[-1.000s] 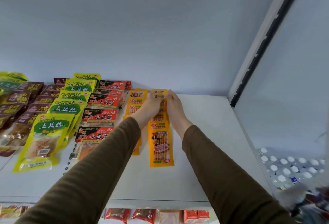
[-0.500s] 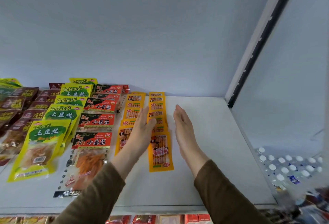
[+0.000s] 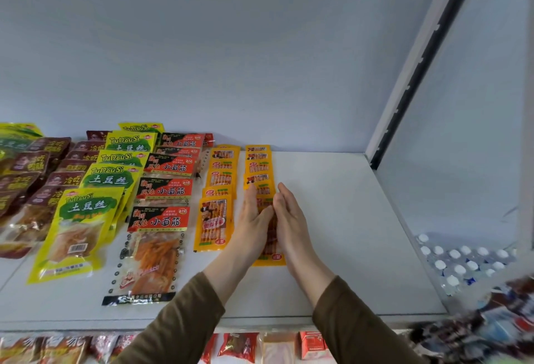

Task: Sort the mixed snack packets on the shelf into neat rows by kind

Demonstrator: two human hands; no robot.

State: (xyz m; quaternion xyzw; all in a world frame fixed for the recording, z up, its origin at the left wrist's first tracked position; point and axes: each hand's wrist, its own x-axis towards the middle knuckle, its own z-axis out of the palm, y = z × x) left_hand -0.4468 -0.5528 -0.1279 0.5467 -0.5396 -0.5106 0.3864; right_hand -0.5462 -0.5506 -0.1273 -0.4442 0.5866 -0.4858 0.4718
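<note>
Two rows of small orange snack packets run front to back on the white shelf (image 3: 332,219): a left row (image 3: 215,220) and a right row (image 3: 258,167). My left hand (image 3: 252,225) and my right hand (image 3: 290,219) lie flat with straight fingers against the two long sides of the right row's front packet (image 3: 271,258), palms facing each other, fingertips nearly meeting. The hands cover most of that packet. Further left lie rows of red-and-black packets (image 3: 163,190), yellow-green packets (image 3: 86,213) and brown packets (image 3: 43,184).
The shelf's right half is bare white surface up to a slotted upright (image 3: 427,54) at the back right corner. A lower shelf holds more packets (image 3: 239,345). White-capped bottles (image 3: 462,262) stand low at the right.
Both hands have drawn back from the far end of the right orange row toward the shelf front, and have closed in on its front packet.
</note>
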